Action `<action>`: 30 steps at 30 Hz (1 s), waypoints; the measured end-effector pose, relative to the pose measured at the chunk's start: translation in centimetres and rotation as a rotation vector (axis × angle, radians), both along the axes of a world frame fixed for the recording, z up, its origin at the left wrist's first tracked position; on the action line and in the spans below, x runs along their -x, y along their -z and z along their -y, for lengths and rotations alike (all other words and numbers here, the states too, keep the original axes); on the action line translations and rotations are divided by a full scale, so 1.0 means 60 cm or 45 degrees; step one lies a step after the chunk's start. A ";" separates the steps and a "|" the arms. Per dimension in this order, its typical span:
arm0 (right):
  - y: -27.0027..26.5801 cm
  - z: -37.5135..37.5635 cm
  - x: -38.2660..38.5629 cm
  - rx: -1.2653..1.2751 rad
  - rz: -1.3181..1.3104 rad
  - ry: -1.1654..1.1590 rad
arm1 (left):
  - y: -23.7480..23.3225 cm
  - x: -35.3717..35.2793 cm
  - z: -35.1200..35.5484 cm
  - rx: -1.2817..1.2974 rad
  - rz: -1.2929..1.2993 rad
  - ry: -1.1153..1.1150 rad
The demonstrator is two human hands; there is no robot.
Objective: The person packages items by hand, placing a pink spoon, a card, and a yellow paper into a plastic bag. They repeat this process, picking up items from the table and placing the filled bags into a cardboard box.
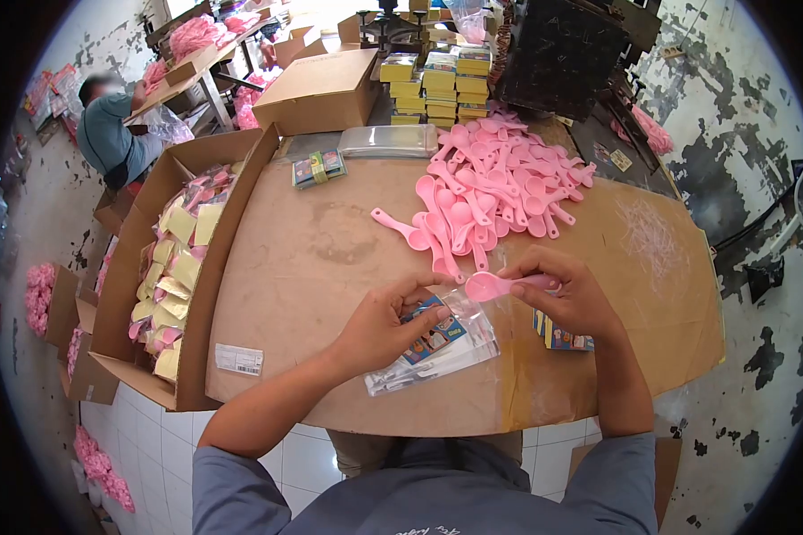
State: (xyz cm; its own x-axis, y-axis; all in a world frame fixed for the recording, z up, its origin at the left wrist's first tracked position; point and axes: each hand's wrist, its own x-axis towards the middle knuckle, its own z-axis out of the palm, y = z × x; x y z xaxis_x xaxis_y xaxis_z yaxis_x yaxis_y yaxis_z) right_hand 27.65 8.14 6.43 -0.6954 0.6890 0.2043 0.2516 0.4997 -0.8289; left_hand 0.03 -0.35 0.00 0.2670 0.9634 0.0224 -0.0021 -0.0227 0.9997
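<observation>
Between the thumb and fingers of my left hand (385,323) is a clear plastic bag (477,337) with a blue printed card (443,341) showing at it. More flat clear bags (397,382) lie beneath on the cardboard-covered table (330,232). My right hand (573,290) pinches a pink spoon (485,286) by its handle, the bowl pointing left, right at the bag's upper edge. Below my right wrist lies a small stack of blue printed cards (562,337), partly hidden by the hand. Just beyond both hands spreads a heap of pink spoons (500,183).
On the left stands an open carton (207,294) filled with packed pink and pale-yellow items. A banded card bundle (317,169), a clear plastic stack (388,141), a closed carton (317,87) and yellow-edged card stacks (440,85) sit farther back. A person (116,134) sits at the far left.
</observation>
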 end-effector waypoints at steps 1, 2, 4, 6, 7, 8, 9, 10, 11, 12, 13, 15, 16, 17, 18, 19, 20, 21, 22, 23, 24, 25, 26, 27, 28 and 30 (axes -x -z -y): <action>-0.001 0.001 0.000 -0.033 0.025 -0.018 | -0.001 0.002 0.000 0.013 -0.022 0.001; -0.002 0.002 0.002 -0.041 0.017 -0.004 | -0.002 0.002 -0.001 0.026 -0.043 0.003; -0.005 0.006 0.007 -0.059 0.001 0.024 | -0.006 0.001 0.001 0.013 -0.072 0.023; -0.008 0.009 0.011 -0.088 -0.037 0.052 | -0.010 -0.001 0.003 -0.006 -0.137 0.038; -0.009 0.009 0.013 -0.102 -0.055 0.064 | -0.012 -0.001 0.004 -0.020 -0.188 0.042; -0.010 0.007 0.010 -0.128 0.018 0.009 | -0.014 -0.001 0.005 -0.035 -0.239 0.044; -0.011 0.003 0.005 -0.154 0.090 -0.048 | -0.013 0.000 0.004 -0.078 -0.257 0.040; -0.012 0.000 0.003 -0.180 0.163 -0.105 | -0.012 0.001 0.003 -0.121 -0.276 0.036; -0.011 0.001 0.005 -0.153 0.161 -0.120 | -0.012 0.001 0.003 -0.162 -0.294 0.033; -0.011 0.002 0.006 -0.126 0.159 -0.134 | -0.012 0.002 0.004 -0.159 -0.300 0.036; -0.012 0.003 0.008 -0.099 0.158 -0.148 | -0.014 0.001 0.005 -0.157 -0.306 0.040; -0.010 0.005 0.016 -0.139 0.160 -0.188 | -0.016 -0.001 0.007 -0.125 -0.336 0.059; -0.009 0.006 0.020 -0.160 0.160 -0.207 | -0.017 -0.002 0.008 -0.096 -0.361 0.072; -0.009 0.008 0.023 -0.153 0.170 -0.219 | -0.017 -0.002 0.009 -0.069 -0.388 0.084; -0.010 0.010 0.026 -0.147 0.180 -0.231 | -0.018 -0.002 0.009 -0.110 -0.394 0.083; -0.010 0.012 0.029 -0.139 0.190 -0.244 | -0.018 -0.003 0.009 -0.150 -0.400 0.080; -0.009 0.015 0.033 -0.100 0.185 -0.199 | -0.017 -0.004 0.010 -0.191 -0.404 0.078; -0.009 0.018 0.035 -0.060 0.181 -0.153 | -0.014 -0.004 0.010 -0.192 -0.386 0.075; -0.009 0.020 0.038 -0.021 0.178 -0.106 | -0.011 -0.004 0.009 -0.193 -0.368 0.074; -0.007 0.021 0.042 -0.052 0.171 -0.104 | -0.009 -0.004 0.009 -0.195 -0.351 0.075; -0.003 0.019 0.046 -0.083 0.163 -0.102 | -0.009 -0.006 0.010 -0.142 -0.318 0.090; 0.001 0.019 0.052 -0.115 0.155 -0.101 | -0.009 -0.008 0.011 -0.090 -0.287 0.103; 0.007 0.021 0.061 -0.217 0.075 -0.103 | -0.009 -0.010 0.013 -0.036 -0.255 0.114; 0.012 0.024 0.071 -0.319 -0.006 -0.105 | -0.001 -0.012 0.013 -0.103 -0.191 0.104; 0.017 0.027 0.080 -0.420 -0.085 -0.106 | 0.015 -0.016 0.013 -0.170 -0.126 0.095; 0.026 0.030 0.095 -0.476 -0.191 -0.109 | 0.020 -0.016 0.012 -0.158 -0.066 0.124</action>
